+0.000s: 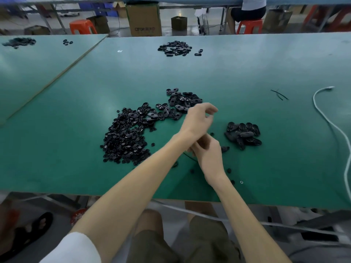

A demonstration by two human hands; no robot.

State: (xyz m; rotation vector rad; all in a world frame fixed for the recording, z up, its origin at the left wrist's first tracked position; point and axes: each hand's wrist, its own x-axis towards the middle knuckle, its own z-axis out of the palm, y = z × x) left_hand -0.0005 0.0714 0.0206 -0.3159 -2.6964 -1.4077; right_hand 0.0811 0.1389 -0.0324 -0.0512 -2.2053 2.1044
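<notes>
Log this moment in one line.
left hand loosely curled, nothing visible | right hand curled under left wrist, contents hidden | black parts piled on table

Glossy blk plastic parts (pixel 125 137), matt table (pixel 247 73)

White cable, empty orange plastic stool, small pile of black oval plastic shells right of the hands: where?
White cable (pixel 314 97), head view, its bend.
Empty orange plastic stool (pixel 82 23), head view, its seat.
Small pile of black oval plastic shells (pixel 243 134), head view, pile's middle.
</notes>
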